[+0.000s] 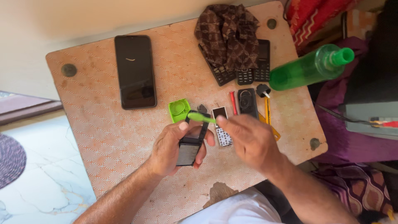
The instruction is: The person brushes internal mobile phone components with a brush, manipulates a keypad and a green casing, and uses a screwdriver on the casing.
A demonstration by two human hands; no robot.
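Your left hand (172,147) grips an opened keypad phone (191,143) | right hand (248,139) pinches green brush (201,117) on it | cleaning underway, keypad panel (222,132) off on table (103,137).

smartphone (135,71): glossy glass | bottle (309,68): translucent green plastic | cloth (228,35): patterned fabric

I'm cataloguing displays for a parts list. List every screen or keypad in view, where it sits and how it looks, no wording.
Smartphone: upper left of table, flat, black rectangle, dark screen.
Keypad phones: top centre, partly under a brown patterned cloth, black with grey keys.
Small phone frame: in the left hand, black, greyish screen.
Loose keypad piece: beside the right hand, white keys, dark window.
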